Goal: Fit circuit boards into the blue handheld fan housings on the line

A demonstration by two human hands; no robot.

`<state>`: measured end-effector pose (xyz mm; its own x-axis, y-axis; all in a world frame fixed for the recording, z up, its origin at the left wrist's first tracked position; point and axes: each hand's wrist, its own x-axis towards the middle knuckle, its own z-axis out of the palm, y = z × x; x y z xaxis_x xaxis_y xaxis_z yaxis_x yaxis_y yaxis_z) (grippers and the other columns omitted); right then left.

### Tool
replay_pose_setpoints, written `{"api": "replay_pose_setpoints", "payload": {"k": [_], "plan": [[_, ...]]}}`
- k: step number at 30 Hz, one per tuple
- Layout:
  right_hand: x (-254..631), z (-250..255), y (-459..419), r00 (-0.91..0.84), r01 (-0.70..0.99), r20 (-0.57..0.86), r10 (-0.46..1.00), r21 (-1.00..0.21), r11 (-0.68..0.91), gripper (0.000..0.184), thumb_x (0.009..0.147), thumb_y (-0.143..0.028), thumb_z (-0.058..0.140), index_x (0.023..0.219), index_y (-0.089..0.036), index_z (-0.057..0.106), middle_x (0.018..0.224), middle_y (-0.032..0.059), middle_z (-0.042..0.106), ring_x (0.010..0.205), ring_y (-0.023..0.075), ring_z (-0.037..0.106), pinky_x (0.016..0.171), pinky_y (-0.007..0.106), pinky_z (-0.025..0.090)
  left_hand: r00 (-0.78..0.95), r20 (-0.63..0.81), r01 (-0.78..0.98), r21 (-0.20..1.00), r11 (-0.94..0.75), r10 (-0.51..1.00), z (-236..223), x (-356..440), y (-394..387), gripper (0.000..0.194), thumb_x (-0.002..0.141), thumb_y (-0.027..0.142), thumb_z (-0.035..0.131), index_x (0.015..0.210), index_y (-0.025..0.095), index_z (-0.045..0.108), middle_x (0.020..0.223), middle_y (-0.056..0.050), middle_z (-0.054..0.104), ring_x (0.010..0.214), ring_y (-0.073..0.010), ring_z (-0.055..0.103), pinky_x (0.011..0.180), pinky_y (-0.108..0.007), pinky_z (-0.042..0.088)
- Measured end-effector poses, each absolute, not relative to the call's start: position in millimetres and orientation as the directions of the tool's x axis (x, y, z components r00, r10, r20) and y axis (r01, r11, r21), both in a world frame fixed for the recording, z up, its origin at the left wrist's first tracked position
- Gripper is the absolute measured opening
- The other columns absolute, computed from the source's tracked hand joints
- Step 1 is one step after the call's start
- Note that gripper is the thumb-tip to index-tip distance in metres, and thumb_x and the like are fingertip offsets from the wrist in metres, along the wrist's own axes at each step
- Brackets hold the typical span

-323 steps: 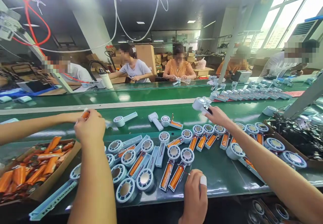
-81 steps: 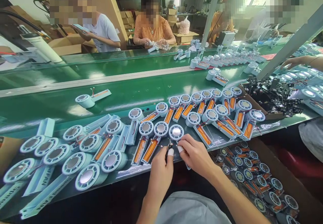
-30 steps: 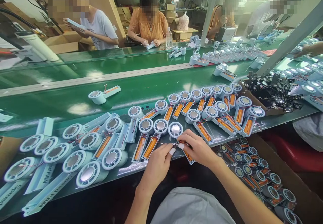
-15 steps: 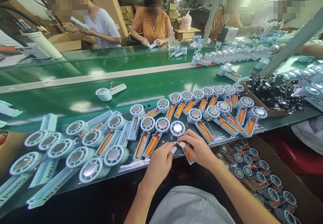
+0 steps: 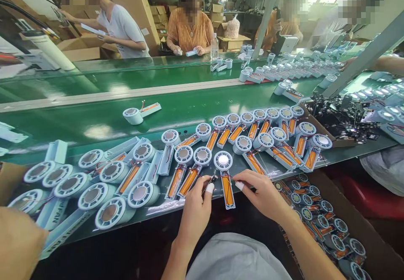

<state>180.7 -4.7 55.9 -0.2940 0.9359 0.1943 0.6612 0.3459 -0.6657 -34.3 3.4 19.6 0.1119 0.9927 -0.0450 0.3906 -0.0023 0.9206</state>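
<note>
My left hand is closed, with thumb and taped forefinger pinching a small dark part at the near edge of the green bench. Just right of it lies a pale blue fan unit, its open handle showing an orange battery. My right hand is curled at the handle's right side, its taped fingertip close to the edge; what it pinches, if anything, I cannot make out. Thin wires run from the handle's top toward both hands.
Rows of similar fan units cover the near bench, larger ones at the left. One unit rides the conveyor alone. A box of fan parts sits low right, black parts beyond. Several people work across the belt.
My right hand has come off the fan handle, which now lies flat and fully visible between my hands. My hands have drawn slightly apart. The lone unit on the conveyor has drifted right.
</note>
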Motion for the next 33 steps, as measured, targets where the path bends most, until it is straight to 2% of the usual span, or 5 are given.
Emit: {"api": "replay_pose_setpoints", "payload": {"k": [6, 10, 13, 24, 33], "plan": [[164.9, 49.2, 9.3, -0.221, 0.622, 0.439, 0.871, -0.624, 0.473, 0.025, 0.099, -0.017, 0.049, 0.111, -0.023, 0.071, 0.112, 0.0067, 0.076, 0.105, 0.021, 0.072, 0.091, 0.033, 0.057, 0.122, -0.1, 0.289, 0.955, 0.061, 0.987, 17.8, -34.4, 5.1, 0.031, 0.097, 0.041, 0.045, 0.117, 0.021, 0.057, 0.095, -0.007, 0.072, 0.058, -0.0163, 0.059, 0.062, -0.032, 0.05], [144.9, 46.4, 16.1, -0.135, 0.399, 0.236, 0.962, -0.876, 0.271, 0.015, 0.094, -0.024, 0.061, 0.105, -0.021, 0.071, 0.091, 0.0039, 0.078, 0.081, 0.0184, 0.074, 0.072, 0.028, 0.06, 0.091, -0.097, 0.244, 0.967, 0.072, 0.991, 19.2, -32.5, 2.8, 0.03, 0.097, 0.04, 0.044, 0.118, 0.021, 0.053, 0.089, -0.004, 0.07, 0.051, -0.0129, 0.052, 0.053, -0.027, 0.045], [138.0, 45.4, 16.6, -0.125, 0.364, 0.136, 0.983, -0.915, 0.173, 0.013, 0.092, -0.023, 0.061, 0.097, -0.02, 0.072, 0.085, 0.0032, 0.075, 0.074, 0.0169, 0.07, 0.067, 0.027, 0.058, 0.111, -0.083, 0.264, 0.963, 0.051, 0.99, 22.0, -31.6, -0.1, 0.025, 0.097, 0.036, 0.042, 0.112, 0.022, 0.056, 0.086, -0.002, 0.068, 0.051, -0.0123, 0.051, 0.051, -0.026, 0.042], [141.5, 42.2, 12.5, -0.253, 0.53, 0.36, 0.898, -0.725, 0.44, 0.016, 0.094, -0.013, 0.055, 0.098, -0.021, 0.069, 0.092, 0.0053, 0.068, 0.081, 0.0165, 0.065, 0.071, 0.027, 0.054, 0.11, -0.022, 0.346, 0.938, -0.017, 0.994, 31.2, -26.7, -4.6, 0.022, 0.098, 0.033, 0.042, 0.1, 0.024, 0.062, 0.088, -0.002, 0.069, 0.074, -0.0187, 0.064, 0.07, -0.031, 0.048], [138.7, 43.2, 13.8, -0.352, 0.731, 0.476, 0.806, -0.397, 0.554, 0.018, 0.094, -0.01, 0.05, 0.099, -0.019, 0.066, 0.094, 0.009, 0.067, 0.084, 0.0221, 0.063, 0.074, 0.035, 0.052, 0.091, 0.05, 0.355, 0.932, -0.08, 0.995, 30.7, -25.6, -5.1, 0.023, 0.097, 0.029, 0.043, 0.11, 0.024, 0.061, 0.105, -0.006, 0.072, 0.094, -0.0219, 0.07, 0.081, -0.034, 0.053]]}}
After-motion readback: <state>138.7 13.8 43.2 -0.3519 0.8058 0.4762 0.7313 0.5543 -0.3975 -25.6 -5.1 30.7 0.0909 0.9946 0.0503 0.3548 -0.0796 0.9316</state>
